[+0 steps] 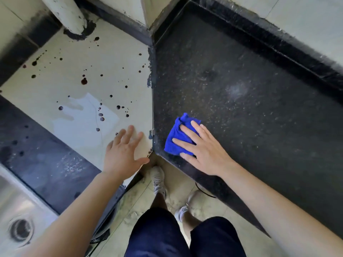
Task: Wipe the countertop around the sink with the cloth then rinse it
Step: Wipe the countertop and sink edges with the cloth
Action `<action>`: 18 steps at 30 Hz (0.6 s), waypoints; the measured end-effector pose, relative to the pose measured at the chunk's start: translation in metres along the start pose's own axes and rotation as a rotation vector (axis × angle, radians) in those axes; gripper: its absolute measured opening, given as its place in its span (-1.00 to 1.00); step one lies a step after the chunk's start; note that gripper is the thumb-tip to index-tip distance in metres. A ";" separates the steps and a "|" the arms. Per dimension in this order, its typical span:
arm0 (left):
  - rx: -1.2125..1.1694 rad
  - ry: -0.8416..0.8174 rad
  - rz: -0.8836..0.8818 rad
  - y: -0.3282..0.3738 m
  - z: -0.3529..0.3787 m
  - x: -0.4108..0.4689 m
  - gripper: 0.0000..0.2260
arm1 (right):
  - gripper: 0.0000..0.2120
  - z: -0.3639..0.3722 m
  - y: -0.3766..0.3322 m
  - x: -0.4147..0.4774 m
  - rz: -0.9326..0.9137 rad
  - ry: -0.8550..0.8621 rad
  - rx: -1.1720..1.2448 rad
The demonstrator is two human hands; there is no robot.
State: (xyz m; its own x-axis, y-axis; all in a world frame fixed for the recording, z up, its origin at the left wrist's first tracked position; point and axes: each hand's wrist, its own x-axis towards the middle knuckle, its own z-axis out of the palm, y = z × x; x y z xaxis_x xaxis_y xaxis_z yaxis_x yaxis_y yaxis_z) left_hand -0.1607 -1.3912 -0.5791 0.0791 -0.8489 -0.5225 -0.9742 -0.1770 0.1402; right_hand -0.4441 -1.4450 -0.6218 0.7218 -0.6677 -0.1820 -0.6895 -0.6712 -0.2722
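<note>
A folded blue cloth point(175, 138) lies on the dark speckled countertop point(241, 108), close to its front corner. My right hand point(200, 147) presses flat on the cloth with straight, spread fingers. My left hand point(124, 151) rests flat and spread on the pale corner section of counter point(74, 71), next to the seam with the dark slab. The steel sink point(16, 216) with its round drain shows at the lower left edge of the view.
Dark droplets and a wet patch point(87, 112) mark the pale counter. A white pipe point(68, 13) rises at the back left corner. A raised dark kerb point(278, 45) borders the slab at the wall. My legs and shoes point(157, 179) stand on the tiled floor below.
</note>
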 end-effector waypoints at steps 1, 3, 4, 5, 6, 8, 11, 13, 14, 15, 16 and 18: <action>-0.004 -0.002 -0.003 -0.002 -0.001 0.000 -0.21 | -0.52 -0.007 0.017 0.019 0.000 0.016 -0.026; -0.012 -0.004 -0.003 -0.002 -0.001 0.001 -0.21 | -0.50 -0.018 0.055 0.063 0.075 0.040 -0.089; -0.009 -0.003 -0.003 -0.001 0.000 0.002 -0.21 | -0.48 -0.027 0.078 0.087 0.129 0.076 -0.106; -0.007 -0.005 -0.005 0.000 0.000 0.003 -0.21 | -0.47 -0.038 0.098 0.108 0.195 0.122 -0.100; -0.007 -0.008 -0.008 0.001 0.001 0.003 -0.21 | -0.46 -0.049 0.114 0.126 0.279 0.116 -0.059; -0.012 -0.015 -0.016 0.003 0.001 0.003 -0.21 | -0.45 -0.065 0.125 0.148 0.478 0.076 0.085; -0.014 -0.021 -0.027 0.002 0.001 0.002 -0.22 | -0.47 -0.051 0.086 0.149 0.666 0.171 0.136; -0.023 -0.019 -0.029 0.002 0.001 0.001 -0.22 | -0.50 -0.029 0.040 0.124 0.604 0.277 0.107; -0.028 -0.016 -0.032 0.003 0.000 0.001 -0.22 | -0.52 -0.019 0.016 0.106 0.508 0.287 0.113; -0.037 -0.014 -0.036 0.003 0.000 0.001 -0.22 | -0.53 -0.009 -0.006 0.084 0.395 0.279 0.113; -0.046 -0.011 -0.040 0.004 -0.001 0.001 -0.22 | -0.53 -0.001 -0.026 0.061 0.286 0.234 0.111; -0.059 -0.001 -0.051 0.005 0.000 0.000 -0.21 | -0.54 0.011 -0.054 0.015 0.111 0.148 0.109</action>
State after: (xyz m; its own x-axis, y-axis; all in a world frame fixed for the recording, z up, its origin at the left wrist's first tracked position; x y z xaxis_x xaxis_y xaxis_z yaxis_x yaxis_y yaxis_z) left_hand -0.1652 -1.3927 -0.5783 0.1285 -0.8374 -0.5313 -0.9546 -0.2497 0.1627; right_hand -0.3958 -1.4150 -0.6204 0.6199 -0.7808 -0.0777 -0.7476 -0.5577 -0.3606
